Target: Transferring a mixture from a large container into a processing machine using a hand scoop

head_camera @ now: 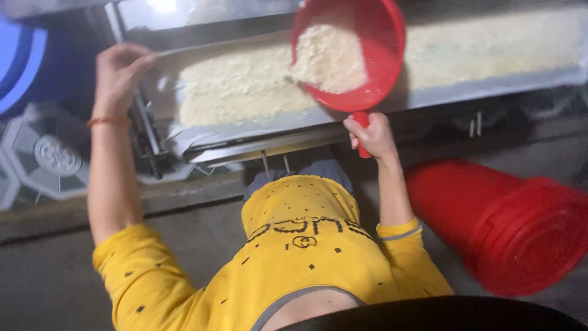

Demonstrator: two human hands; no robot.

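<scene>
My right hand (371,135) grips the short red handle of a round red scoop (373,37). The scoop is tilted over a long metal tray (257,125) and holds a heap of pale crumbly stuff (327,58). A layer of the same pale stuff (239,86) covers the tray from end to end. My left hand (119,67), an orange band at its wrist, is raised to the tray's left end, fingers pinched on the tray's edge. I wear a yellow long-sleeved shirt.
A big red bucket (508,227) lies on its side at the right on the grey floor. Patterned tiles (55,156) and a blue curved object (18,61) are at the left. Metal rods and a frame (272,162) hang under the tray.
</scene>
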